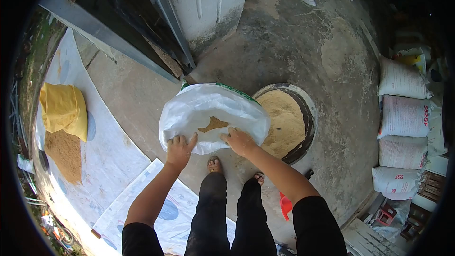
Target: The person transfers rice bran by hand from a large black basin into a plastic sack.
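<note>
A large white sack (182, 109) with green print on its far edge stands upright before my feet, its mouth open and some brown grainy material (213, 124) showing inside. My left hand (180, 150) grips the near left part of the sack's rim, thumb raised. On the near right part of the rim my right hand (238, 141) has its fingers folded over the edge. Just right of the sack, partly behind it, sits a round dark-rimmed container (310, 128) holding pale yellow meal (284, 118).
A yellow sack (64, 109) lies at the left beside a brown grain pile (64, 154) on a pale tarp (106, 161). Several filled white sacks (403, 116) line the right side. A metal frame (109, 42) and white pillar (204, 4) stand ahead. A red object (285, 205) is near my right foot.
</note>
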The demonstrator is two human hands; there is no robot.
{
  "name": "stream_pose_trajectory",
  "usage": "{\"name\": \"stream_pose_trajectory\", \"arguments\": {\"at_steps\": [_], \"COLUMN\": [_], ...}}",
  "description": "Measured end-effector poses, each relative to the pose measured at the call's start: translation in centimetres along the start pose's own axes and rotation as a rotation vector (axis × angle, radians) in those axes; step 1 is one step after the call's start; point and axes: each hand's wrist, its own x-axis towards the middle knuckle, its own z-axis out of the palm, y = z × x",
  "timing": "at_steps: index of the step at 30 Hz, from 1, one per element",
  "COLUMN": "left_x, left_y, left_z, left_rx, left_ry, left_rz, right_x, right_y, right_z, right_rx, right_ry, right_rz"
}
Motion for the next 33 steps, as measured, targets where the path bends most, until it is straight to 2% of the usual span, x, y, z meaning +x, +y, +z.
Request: {"name": "stream_pose_trajectory", "arguments": {"at_steps": [1, 3, 4, 6, 9, 11, 13, 15, 16, 18, 21, 22, 24, 33], "left_x": [0.1, -0.1, -0.5, -0.7, -0.8, -0.1, 2.0, 5.5, 7.3, 10.9, 15.4, 16.5, 18.3, 21.1], "left_y": [-0.2, -0.6, -0.6, -0.2, 1.3, 3.0, 4.4, 5.6, 5.9, 6.7, 6.5, 6.6, 6.3, 3.0], "left_z": [0.3, 0.8, 1.1, 1.1, -2.9, -6.5, -7.0, -5.9, -4.9, -2.6, -0.3, -0.5, -0.9, 2.7], "left_rx": [0.0, 0.004, -0.039, -0.086, -0.148, -0.405, -0.387, -0.109, -0.103, 0.14, 0.297, 0.294, 0.417, 0.494], "left_ry": [0.06, 0.07, 0.059, 0.042, -0.046, -0.009, -0.051, 0.037, 0.039, -0.141, -0.198, -0.198, -0.244, -0.228], "left_rz": [-0.06, -0.081, -0.094, -0.105, -0.102, 0.061, 0.157, 0.234, 0.252, 0.249, 0.189, 0.2, 0.024, 0.037], "right_x": [0.0, 0.1, 0.3, 0.4, -0.9, -1.8, -2.8, -3.5, -3.7, -4.4, -5.4, -5.6, -6.6, -9.6], "right_y": [0.1, 0.3, 0.6, 1.0, 0.9, 0.5, -0.2, -1.0, -1.1, -1.5, -2.2, -2.6, -2.5, -0.3], "right_z": [0.3, 1.6, 2.4, 4.0, 4.8, 4.6, 4.3, 4.2, 4.5, 5.3, 5.9, 6.0, 7.1, 8.1], "right_rx": [0.0, 0.051, 0.051, 0.036, -0.045, -0.086, -0.128, -0.135, -0.134, -0.131, -0.002, -0.003, -0.018, 0.115], "right_ry": [0.003, 0.241, 0.242, 0.439, 0.482, 0.513, 0.552, 0.612, 0.622, 0.607, 0.602, 0.607, 0.606, 0.48], "right_rz": [0.0, -0.056, -0.058, -0.124, -0.112, -0.086, -0.052, 0.067, 0.083, 0.094, 0.105, 0.114, 0.092, 0.05]}}
